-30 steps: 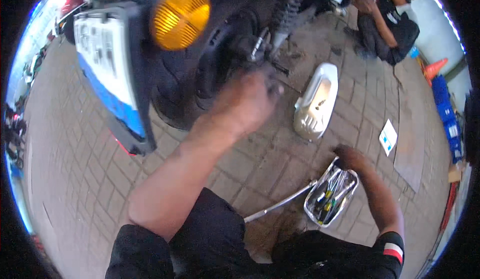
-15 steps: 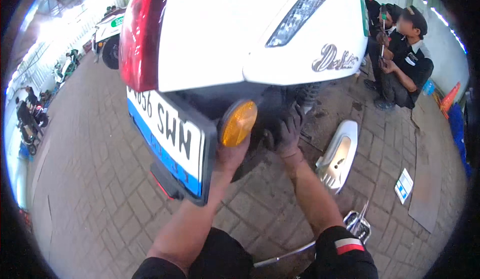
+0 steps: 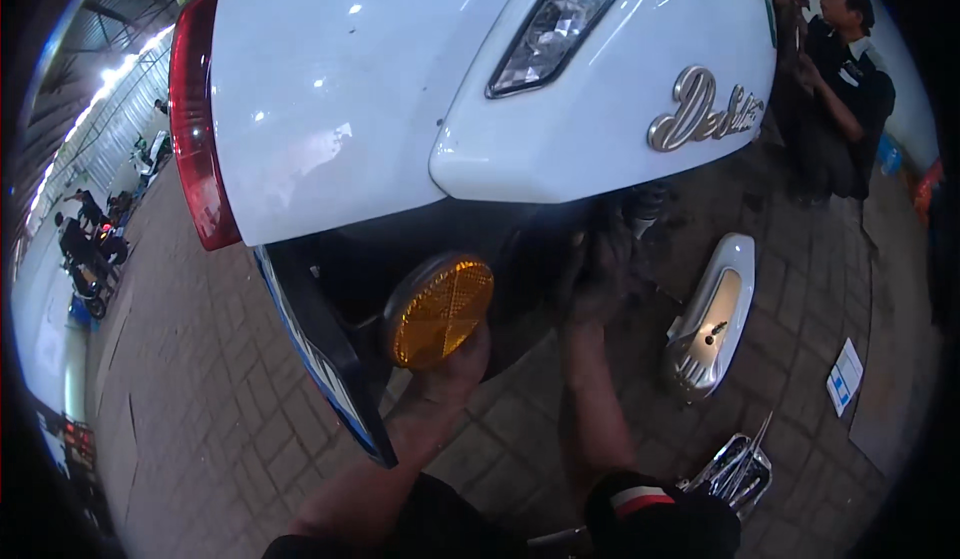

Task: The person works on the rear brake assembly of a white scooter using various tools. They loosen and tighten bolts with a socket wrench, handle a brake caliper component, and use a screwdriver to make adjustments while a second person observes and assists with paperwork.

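Note:
A white scooter's rear bodywork fills the upper middle, with a red tail lamp, a clear lamp and a silver script emblem. Below it are an edge-on number plate and a round amber reflector. My left hand reaches in behind the reflector, its fingers hidden. My right hand reaches into the dark space under the body beside the shock spring; its fingers are dark and blurred, so their grip is unclear.
A silver cover lies on the pavers at the right, near a white-and-blue card and a metal tray of tools. Co-workers crouch at upper right. People and parked scooters line the far left.
My view has tilted up onto the bodywork. My right hand has left the tool tray and moved up under the scooter. My left hand has moved behind the reflector.

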Available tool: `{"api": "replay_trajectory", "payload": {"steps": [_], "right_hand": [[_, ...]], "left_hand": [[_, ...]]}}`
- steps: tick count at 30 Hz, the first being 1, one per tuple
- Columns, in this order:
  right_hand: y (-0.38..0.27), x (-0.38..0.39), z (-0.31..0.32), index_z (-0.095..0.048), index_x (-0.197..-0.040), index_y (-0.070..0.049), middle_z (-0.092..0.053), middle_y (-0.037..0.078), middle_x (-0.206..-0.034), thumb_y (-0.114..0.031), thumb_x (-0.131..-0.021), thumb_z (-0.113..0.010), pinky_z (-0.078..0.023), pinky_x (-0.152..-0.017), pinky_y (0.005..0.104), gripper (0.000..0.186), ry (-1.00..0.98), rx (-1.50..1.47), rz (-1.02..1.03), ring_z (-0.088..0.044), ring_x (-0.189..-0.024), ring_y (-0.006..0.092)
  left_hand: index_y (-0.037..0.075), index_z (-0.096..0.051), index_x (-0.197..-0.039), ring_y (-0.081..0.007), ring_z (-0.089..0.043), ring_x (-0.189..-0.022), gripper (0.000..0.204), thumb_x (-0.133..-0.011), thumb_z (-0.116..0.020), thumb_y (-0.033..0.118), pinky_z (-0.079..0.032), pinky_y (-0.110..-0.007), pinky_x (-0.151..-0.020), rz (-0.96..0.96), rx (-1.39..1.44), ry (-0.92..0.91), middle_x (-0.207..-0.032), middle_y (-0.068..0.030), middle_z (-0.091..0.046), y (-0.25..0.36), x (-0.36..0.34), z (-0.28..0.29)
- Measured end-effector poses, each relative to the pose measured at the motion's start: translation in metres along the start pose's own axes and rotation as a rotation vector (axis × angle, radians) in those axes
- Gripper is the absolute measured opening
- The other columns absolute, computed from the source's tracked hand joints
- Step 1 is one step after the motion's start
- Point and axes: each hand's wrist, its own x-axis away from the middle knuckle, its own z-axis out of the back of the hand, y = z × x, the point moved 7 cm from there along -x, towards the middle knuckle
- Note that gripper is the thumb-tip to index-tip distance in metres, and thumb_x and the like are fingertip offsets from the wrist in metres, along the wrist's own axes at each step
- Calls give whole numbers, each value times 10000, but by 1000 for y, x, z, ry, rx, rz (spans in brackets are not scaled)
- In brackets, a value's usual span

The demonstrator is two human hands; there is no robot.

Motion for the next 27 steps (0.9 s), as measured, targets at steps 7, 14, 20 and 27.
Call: {"api": "replay_trajectory", "payload": {"steps": [7, 14, 20, 27], "right_hand": [[-13, -31, 1, -633, -929, 42, -635, 192, -960, -272, -930, -515, -460, -803, 391, 335, 17, -351, -622, -598, -883, 304], [14, -49, 14, -549, -1182, -46, -632, 102, -1045, -417, -963, -384, -491, -836, 405, 461, 72, -1579, -1110, -609, -927, 265], [45, -38, 24, -507, -1236, -66, -573, 148, -1177, -469, -962, -291, -467, -913, 473, 533, -38, -1650, -1309, -568, -1044, 306], [41, -46, 32, -519, -1214, -78, -557, 164, -1202, -290, -965, -192, -391, -978, 553, 462, 70, -1593, -1479, -542, -1099, 342]], "left_hand": [[-43, -589, -1046, -297, -609, -916, 300, -834, -678, 150, -459, -366, -792, 30, -78, -17, -986, -173, -635, -23, 15, 12], [2, -538, -1109, -380, -602, -937, 355, -872, -625, 253, -470, -412, -772, 49, -64, 43, -1023, -205, -622, -14, 11, 16], [-5, -538, -1083, -428, -553, -982, 389, -902, -569, 339, -446, -427, -804, 133, -51, -49, -1044, -269, -579, -18, 12, 11], [-32, -471, -1190, -453, -499, -1070, 449, -926, -530, 326, -403, -440, -905, 137, 111, -107, -1125, -290, -529, -13, 3, 6]]}}
